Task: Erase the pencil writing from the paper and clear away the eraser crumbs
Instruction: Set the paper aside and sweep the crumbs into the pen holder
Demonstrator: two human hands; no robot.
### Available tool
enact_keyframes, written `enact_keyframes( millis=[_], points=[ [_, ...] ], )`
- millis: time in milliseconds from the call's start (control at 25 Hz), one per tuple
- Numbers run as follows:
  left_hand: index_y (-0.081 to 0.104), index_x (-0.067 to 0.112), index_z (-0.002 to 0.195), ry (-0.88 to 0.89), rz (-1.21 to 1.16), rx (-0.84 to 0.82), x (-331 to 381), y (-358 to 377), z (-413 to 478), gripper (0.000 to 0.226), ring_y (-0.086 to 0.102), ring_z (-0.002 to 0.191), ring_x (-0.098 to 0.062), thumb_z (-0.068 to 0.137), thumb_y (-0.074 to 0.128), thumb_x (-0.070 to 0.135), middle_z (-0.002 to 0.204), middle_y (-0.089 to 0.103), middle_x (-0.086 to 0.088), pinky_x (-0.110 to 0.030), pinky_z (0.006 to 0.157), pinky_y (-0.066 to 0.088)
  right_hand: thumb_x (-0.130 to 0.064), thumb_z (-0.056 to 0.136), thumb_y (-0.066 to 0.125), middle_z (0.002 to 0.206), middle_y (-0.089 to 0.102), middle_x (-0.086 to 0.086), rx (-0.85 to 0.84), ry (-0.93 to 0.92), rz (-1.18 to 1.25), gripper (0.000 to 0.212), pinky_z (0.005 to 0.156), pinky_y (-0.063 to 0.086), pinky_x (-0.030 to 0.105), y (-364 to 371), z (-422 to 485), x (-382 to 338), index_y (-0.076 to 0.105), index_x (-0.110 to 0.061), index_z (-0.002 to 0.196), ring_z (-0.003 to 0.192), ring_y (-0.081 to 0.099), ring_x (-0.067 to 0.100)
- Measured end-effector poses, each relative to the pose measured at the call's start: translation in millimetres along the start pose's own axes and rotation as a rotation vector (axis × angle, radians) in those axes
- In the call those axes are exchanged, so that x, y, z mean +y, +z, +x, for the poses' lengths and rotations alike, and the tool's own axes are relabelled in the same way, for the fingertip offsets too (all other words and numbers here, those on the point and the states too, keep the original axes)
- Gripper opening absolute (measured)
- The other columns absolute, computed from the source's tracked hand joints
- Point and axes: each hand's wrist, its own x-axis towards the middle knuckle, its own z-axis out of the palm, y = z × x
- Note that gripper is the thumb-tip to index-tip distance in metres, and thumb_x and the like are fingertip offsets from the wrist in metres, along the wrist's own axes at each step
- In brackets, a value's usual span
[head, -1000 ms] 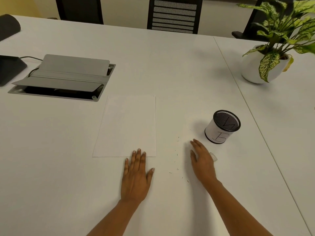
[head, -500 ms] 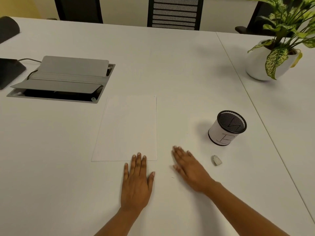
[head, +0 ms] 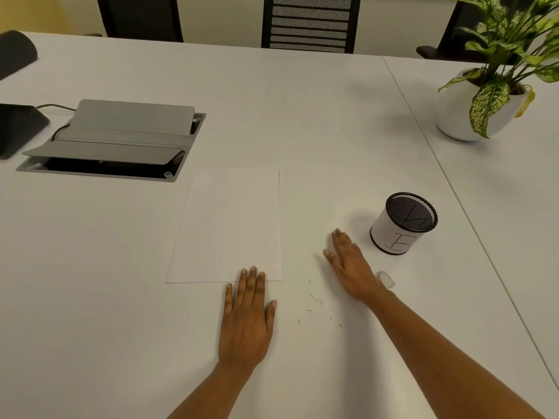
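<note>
- The paper (head: 227, 225) lies flat on the white desk (head: 302, 116), long side running away from the person, and its face shows plain white.
- The left hand (head: 246, 322) lies palm down with fingers straight and together. It grips nothing, and its fingertips rest on the sheet's near edge close to the right corner.
- The right hand (head: 352, 267) is also flat and open on the desk, holding nothing, with its fingers extended. It sits between the paper and the mesh cup (head: 402, 223), apart from both, and is slightly blurred.
- The eraser crumbs (head: 316, 303) are dark specks scattered on the bare desk between the two hands, just off the paper's near right corner.
- A small pale eraser (head: 385, 279) lies just beside the right wrist, on its outer side, partly hidden by it.
- The mesh cup stands upright with a white band around its wall.
- A potted plant (head: 496, 86) stands at the far right.
- A grey cable hatch (head: 115, 140) with its lid raised is set into the desk at far left.
- A chair (head: 308, 24) stands behind the far edge.
</note>
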Motion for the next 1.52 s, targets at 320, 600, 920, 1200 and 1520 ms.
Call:
enact_keyframes(
  millis=[320,600,920,1200,1520],
  points=[
    [0.039,0.005,0.136,0.012,-0.014,0.022,-1,2,0,0.067,0.034,0.133,-0.029,0.095,0.000,0.040,0.143,0.040,-0.012,-0.038,0.111,0.000,-0.051,0.093,0.018,0.152,0.007,-0.017,-0.396,-0.491,0.015,0.049,0.111,-0.009,0.010,23,-78,-6,0.008,-0.038,0.139,0.139,0.001,-0.005],
    [0.038,0.006,0.137,0.016,-0.028,0.035,-2,4,1,0.066,0.032,0.134,-0.030,0.096,0.000,0.040,0.144,0.039,-0.011,-0.040,0.111,-0.001,-0.034,0.096,0.036,0.154,0.013,-0.002,0.054,-0.040,0.109,0.051,0.113,0.007,0.024,-11,4,2,0.020,-0.017,0.142,0.141,0.009,0.010],
    [0.034,0.006,0.139,0.020,-0.050,0.068,-2,7,1,0.057,0.027,0.137,-0.029,0.092,0.018,0.034,0.146,0.035,-0.011,-0.039,0.112,-0.002,-0.053,0.089,0.008,0.151,-0.016,-0.004,-0.180,-0.454,-0.289,0.063,0.111,-0.016,0.017,32,-60,-4,-0.008,-0.022,0.141,0.139,-0.016,0.006],
    [0.035,0.006,0.138,0.029,-0.048,0.080,-1,6,1,0.057,0.029,0.136,-0.029,0.091,0.018,0.033,0.145,0.037,-0.011,-0.038,0.111,-0.004,-0.036,0.096,0.027,0.150,0.007,-0.017,-0.244,-0.430,0.080,0.046,0.111,-0.005,0.009,8,-84,1,0.010,-0.034,0.139,0.140,0.006,-0.002],
    [0.031,0.007,0.140,0.042,-0.071,0.081,-3,8,0,0.063,0.023,0.138,-0.028,0.093,0.003,0.039,0.148,0.032,-0.010,-0.037,0.111,-0.007,-0.050,0.094,0.018,0.148,-0.020,-0.001,-0.232,-0.464,-0.277,0.063,0.111,-0.019,0.018,42,-115,-6,-0.011,-0.019,0.140,0.141,-0.014,0.014]
  ],
)
